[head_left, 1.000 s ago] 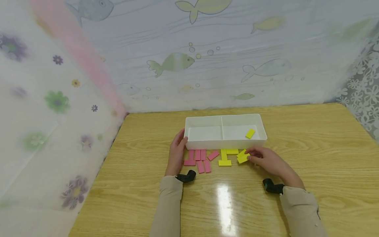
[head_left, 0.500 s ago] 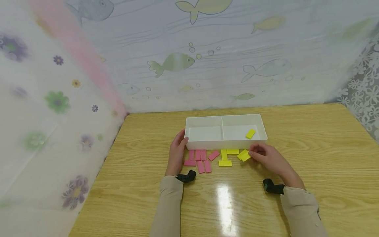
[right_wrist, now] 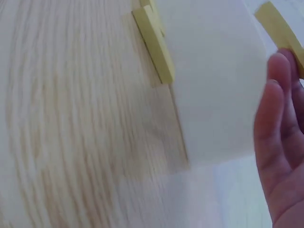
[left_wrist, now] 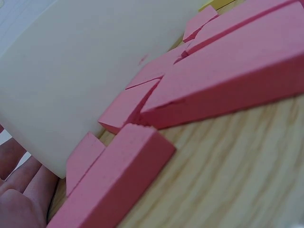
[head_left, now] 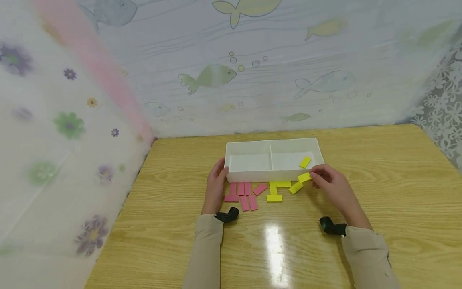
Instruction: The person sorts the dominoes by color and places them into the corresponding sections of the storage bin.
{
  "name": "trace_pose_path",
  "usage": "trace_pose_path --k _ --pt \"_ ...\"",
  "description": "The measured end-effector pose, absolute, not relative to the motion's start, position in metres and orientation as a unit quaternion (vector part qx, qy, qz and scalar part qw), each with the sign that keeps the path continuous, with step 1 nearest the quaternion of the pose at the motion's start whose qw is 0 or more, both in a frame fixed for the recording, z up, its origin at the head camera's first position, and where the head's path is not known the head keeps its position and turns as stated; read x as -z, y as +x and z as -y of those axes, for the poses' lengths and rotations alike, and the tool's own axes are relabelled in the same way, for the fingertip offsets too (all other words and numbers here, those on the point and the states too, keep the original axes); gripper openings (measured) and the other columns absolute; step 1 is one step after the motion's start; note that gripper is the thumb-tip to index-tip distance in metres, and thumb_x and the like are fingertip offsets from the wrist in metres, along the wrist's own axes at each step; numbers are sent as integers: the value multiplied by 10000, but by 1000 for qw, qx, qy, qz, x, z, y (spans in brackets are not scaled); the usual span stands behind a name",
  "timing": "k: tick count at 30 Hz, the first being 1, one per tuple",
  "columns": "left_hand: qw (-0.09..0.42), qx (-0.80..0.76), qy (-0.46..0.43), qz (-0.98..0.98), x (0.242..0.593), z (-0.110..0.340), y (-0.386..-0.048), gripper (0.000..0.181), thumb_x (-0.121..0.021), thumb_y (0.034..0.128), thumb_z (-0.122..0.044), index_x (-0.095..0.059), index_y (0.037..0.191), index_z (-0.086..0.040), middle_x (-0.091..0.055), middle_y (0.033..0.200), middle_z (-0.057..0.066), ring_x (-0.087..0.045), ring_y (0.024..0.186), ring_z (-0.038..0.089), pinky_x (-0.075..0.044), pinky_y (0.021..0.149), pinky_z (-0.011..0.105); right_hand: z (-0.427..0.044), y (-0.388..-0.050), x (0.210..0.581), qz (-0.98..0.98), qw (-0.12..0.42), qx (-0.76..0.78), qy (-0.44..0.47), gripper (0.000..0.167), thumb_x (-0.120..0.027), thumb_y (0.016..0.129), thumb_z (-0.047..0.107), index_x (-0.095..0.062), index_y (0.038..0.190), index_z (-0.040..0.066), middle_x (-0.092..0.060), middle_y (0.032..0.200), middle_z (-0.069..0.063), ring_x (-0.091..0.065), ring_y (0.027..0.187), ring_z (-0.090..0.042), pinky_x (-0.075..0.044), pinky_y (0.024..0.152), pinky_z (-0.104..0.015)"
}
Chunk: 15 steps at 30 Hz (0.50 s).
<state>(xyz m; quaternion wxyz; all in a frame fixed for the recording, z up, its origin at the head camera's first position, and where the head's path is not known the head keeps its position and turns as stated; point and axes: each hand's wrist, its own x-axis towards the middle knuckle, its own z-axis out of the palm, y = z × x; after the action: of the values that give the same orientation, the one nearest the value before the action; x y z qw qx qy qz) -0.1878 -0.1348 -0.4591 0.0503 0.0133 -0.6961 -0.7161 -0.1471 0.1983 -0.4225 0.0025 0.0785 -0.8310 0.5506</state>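
A white two-compartment box (head_left: 249, 176) stands on the table. My left hand (head_left: 215, 188) holds its left end, thumb at the front corner; in the left wrist view the fingers of my left hand (left_wrist: 21, 190) are at the box corner. With thumb and fingertips my right hand (head_left: 335, 188) pinches a yellow block (head_left: 304, 177) in front of the box's right part, near rim height. The right wrist view shows this yellow block (right_wrist: 280, 29) above my right hand (right_wrist: 285, 137). One yellow block (head_left: 305, 162) lies in the right compartment; the left compartment is bare.
Several pink blocks (head_left: 244, 203) lie flat before the box's left half. More yellow blocks (head_left: 274, 198) lie before its right half, one of them tilted (head_left: 295, 188). Behind the wooden table (head_left: 180, 168) hangs a fish-patterned sheet (head_left: 252, 100); a flowered one is at the left.
My right hand has lifted the pinched yellow block off the one beside it and moved it up and to the right, toward the box's front rim. My left hand stays on the box.
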Motion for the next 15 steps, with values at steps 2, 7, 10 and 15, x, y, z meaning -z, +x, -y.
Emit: trace_pose_path --k 2,7,10,15 --pt "49 719 14 693 459 135 -188 393 -503 915 -280 -450 1303 -242 -419 1323 -72 -357 1223 91 -301 998 312 -198 -147 422 821 18 -566 70 312 -494 908 335 -542 1083 82 -569 935 -172 -565 782 -273 -496 662 -313" --pt "47 717 15 695 459 135 -188 407 -509 911 -293 -444 1309 -235 -416 1326 -66 -355 1225 102 -302 999 328 -197 -148 424 807 41 -587 49 320 -497 904 340 -549 1078 77 -560 946 -197 -570 774 -187 -499 665 -302" --pt "47 715 15 698 458 135 -188 395 -498 919 -272 -445 1309 -236 -417 1327 -66 -352 1229 105 -300 1000 326 -196 -147 423 805 49 -590 43 323 -498 903 343 -550 1081 78 -568 943 -194 -567 776 -195 -495 662 -297" --pt "46 717 12 695 459 135 -188 396 -493 922 -256 -442 1313 -226 -414 1335 -49 -350 1235 117 -300 999 316 -194 -147 423 806 54 -588 30 321 -495 899 363 -554 1083 107 -582 910 -153 -550 791 -275 -480 650 -291"
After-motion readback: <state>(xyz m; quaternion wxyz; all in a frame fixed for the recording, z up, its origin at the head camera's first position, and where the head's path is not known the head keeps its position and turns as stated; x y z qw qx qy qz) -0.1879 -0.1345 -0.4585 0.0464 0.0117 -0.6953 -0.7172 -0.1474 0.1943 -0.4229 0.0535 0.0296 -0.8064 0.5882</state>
